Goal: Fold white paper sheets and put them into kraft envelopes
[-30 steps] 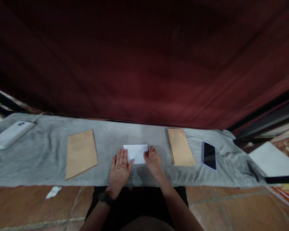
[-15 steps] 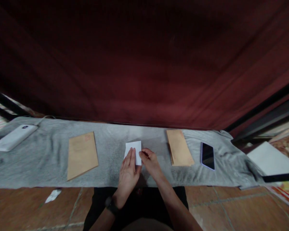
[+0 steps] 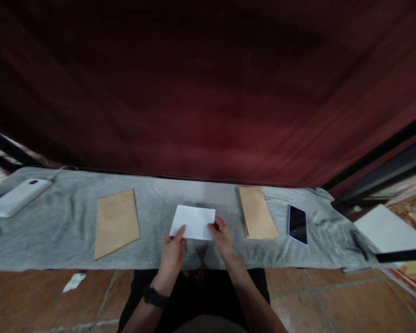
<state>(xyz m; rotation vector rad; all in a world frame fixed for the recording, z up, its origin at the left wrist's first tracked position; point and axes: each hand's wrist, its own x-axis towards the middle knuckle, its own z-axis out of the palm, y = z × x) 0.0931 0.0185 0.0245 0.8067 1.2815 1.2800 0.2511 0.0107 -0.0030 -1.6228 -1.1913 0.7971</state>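
Note:
A white sheet of paper (image 3: 195, 220), probably folded, is held between both hands in the middle of the grey cloth. My left hand (image 3: 174, 247) pinches its lower left corner, thumb on top and fingers underneath. At the lower right edge, my right hand (image 3: 221, 233) grips it with thumb and fingertips. To the left lies a brown envelope pile (image 3: 118, 224). Another stack of brown envelopes (image 3: 258, 213), narrower and slightly fanned, rests to the right of my right hand.
A phone with a purple edge (image 3: 297, 224) lies right of the envelopes. On the far left is a white device (image 3: 19, 198) with a cable. The grey cloth (image 3: 69, 254) covers a narrow surface before a dark red curtain (image 3: 208, 115). A paper scrap (image 3: 74, 282) lies on the tiled floor.
Before, my left hand lay flat on the narrower white paper while my right pinched its right edge. Now the paper is wider, turned sideways, and held at both sides.

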